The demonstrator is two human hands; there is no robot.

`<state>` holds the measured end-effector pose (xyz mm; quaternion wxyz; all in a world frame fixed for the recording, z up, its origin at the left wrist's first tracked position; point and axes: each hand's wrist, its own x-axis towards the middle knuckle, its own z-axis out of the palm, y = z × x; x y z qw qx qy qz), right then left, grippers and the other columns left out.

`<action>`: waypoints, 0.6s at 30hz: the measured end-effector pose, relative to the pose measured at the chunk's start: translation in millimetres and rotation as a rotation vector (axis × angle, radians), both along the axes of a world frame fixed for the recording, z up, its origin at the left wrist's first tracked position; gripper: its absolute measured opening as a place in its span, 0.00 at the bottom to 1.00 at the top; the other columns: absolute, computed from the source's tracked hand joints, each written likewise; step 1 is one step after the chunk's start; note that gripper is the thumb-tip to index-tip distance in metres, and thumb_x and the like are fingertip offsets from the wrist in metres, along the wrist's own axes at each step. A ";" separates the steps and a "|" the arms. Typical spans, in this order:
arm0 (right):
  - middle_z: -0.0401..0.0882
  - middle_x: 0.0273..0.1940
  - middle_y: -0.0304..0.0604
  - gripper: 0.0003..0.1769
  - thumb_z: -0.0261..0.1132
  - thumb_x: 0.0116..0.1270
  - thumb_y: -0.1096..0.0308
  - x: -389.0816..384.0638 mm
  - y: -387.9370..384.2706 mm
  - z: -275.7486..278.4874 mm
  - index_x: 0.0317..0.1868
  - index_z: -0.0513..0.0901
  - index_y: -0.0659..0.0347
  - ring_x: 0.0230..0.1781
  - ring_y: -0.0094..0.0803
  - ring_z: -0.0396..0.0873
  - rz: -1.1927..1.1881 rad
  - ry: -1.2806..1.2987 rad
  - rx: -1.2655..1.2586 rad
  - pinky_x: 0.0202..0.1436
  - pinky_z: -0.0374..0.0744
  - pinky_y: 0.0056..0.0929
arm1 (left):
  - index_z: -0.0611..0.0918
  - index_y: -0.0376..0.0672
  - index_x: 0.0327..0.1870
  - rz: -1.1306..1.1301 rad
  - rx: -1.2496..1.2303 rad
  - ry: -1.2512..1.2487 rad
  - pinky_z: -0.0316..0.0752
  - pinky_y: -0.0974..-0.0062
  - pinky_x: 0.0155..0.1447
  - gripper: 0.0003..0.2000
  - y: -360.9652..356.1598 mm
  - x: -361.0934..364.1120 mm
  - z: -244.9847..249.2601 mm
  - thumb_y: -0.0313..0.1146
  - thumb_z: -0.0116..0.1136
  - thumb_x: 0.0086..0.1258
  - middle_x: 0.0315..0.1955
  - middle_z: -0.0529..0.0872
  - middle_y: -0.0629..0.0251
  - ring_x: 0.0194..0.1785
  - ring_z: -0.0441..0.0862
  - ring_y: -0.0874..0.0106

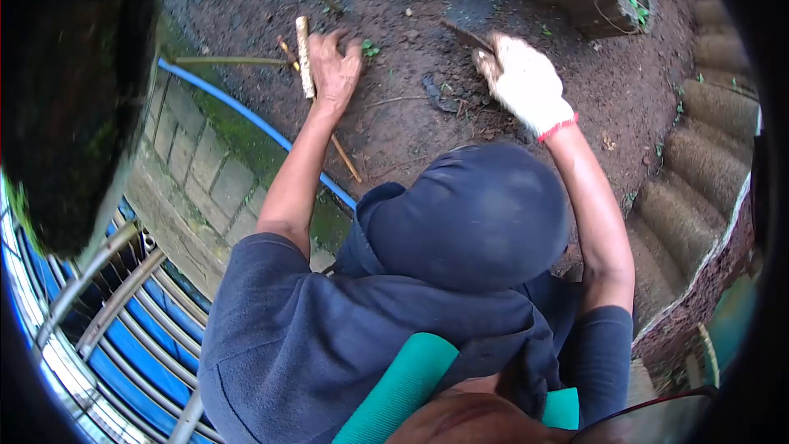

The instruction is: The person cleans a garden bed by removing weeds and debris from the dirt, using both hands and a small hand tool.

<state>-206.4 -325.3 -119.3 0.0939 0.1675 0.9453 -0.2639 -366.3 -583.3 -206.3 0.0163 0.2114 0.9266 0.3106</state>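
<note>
Head cam: right hand gripping dark blade
Bare left hand loose, stray swing could nick it

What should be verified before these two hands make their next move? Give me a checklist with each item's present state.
1. Right hand protected: ok, it wears a white glove with a red cuff edge.
2. Dark, narrow tool in hand: ok, it juts from the gloved fingers.
3. Left hand protected: not ok, it is bare.
4. Left hand apart from the tool: ok, soil shows between them, though the tool points roughly that way.
5. Pale stick gripped: cannot tell; it lies right alongside the left hand.
6. Blue hose away from the tool: ok, it runs beyond the left hand.
</note>
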 end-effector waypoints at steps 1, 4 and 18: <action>0.84 0.38 0.57 0.15 0.59 0.71 0.61 -12.3 13.2 -8.3 0.51 0.82 0.59 0.41 0.51 0.85 0.009 0.013 0.045 0.49 0.82 0.47 | 0.84 0.35 0.50 0.054 -0.069 0.158 0.71 0.59 0.63 0.15 -9.4 -4.1 -36.9 0.34 0.65 0.66 0.47 0.79 0.46 0.56 0.75 0.53; 0.84 0.40 0.57 0.15 0.58 0.71 0.61 -66.4 37.5 -51.6 0.53 0.82 0.57 0.43 0.53 0.84 0.057 0.354 0.113 0.50 0.82 0.46 | 0.67 0.32 0.69 0.072 -0.146 0.254 0.64 0.53 0.69 0.27 -12.0 5.7 -80.8 0.29 0.58 0.71 0.59 0.66 0.36 0.62 0.68 0.44; 0.85 0.43 0.59 0.20 0.60 0.58 0.63 -131.0 4.5 -57.4 0.50 0.85 0.59 0.47 0.52 0.85 0.192 -0.090 -0.117 0.55 0.81 0.45 | 0.61 0.29 0.73 0.125 -0.228 0.037 0.61 0.52 0.72 0.30 -0.1 13.1 -70.9 0.29 0.55 0.73 0.69 0.53 0.30 0.66 0.64 0.43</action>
